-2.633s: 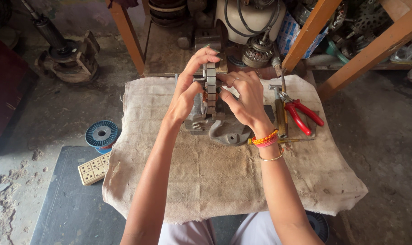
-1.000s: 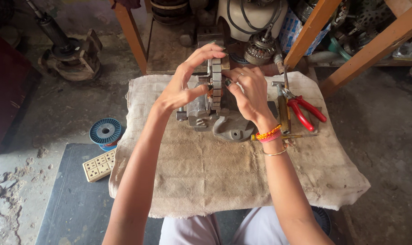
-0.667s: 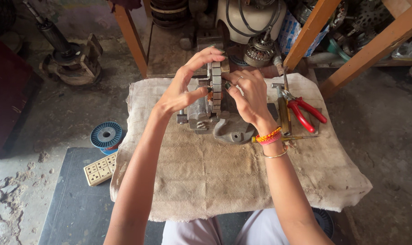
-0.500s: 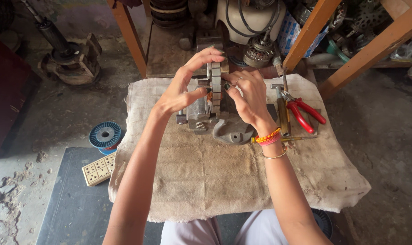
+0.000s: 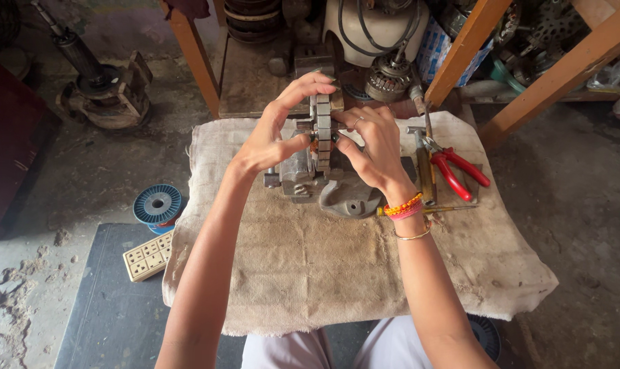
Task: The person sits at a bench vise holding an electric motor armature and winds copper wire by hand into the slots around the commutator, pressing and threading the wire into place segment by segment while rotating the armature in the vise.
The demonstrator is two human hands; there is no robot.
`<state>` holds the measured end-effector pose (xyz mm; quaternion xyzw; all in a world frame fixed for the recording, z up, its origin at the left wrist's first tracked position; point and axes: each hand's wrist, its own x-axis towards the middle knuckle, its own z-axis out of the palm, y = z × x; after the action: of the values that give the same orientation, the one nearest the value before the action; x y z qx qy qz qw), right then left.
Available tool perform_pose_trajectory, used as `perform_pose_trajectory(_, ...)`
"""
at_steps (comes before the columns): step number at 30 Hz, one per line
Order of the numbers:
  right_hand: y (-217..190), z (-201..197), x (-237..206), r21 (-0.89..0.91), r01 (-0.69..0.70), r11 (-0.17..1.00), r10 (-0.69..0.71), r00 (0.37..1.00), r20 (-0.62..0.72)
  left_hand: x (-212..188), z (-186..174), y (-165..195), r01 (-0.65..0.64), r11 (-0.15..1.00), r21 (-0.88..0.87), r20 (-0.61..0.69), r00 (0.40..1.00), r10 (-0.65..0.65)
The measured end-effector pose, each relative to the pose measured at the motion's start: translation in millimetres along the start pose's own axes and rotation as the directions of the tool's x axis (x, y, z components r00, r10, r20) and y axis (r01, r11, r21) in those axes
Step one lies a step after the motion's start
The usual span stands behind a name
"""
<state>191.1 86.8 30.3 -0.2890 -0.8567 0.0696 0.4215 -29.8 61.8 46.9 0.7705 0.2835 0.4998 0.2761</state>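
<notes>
A grey laminated metal motor core stands on edge above a cast grey motor housing on a burlap cloth. My left hand grips the core from its left side, thumb pressed against it and fingers curled over the top. My right hand holds the core's right side, fingertips at its middle. Bead and metal bracelets circle my right wrist.
Red-handled pliers, a hammer and a thin screwdriver lie right of the housing. A blue wire spool and a cream switch plate sit at the left. Wooden frame legs and motor parts crowd the back.
Both hands stay on the core with only slight finger shifts; my left fingers have curled further over its top. The view has drifted slightly.
</notes>
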Motion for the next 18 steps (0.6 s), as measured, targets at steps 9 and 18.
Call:
perform_pose_trajectory(9, 0.5, -1.4, -0.3, 0.006, 0.020, 1.000, -0.020, 1.000, 0.014, -0.3, 0.1, -1.7, 0.008, 1.000, 0.014, 0.003, 1.000, -0.008)
perform_pose_trajectory(18, 4.6, -1.2, -1.5, 0.024, 0.031, 0.999, -0.031, 0.999, 0.033, -1.9, 3.2, -2.6, 0.017, 1.000, -0.007, -0.029, 0.999, -0.018)
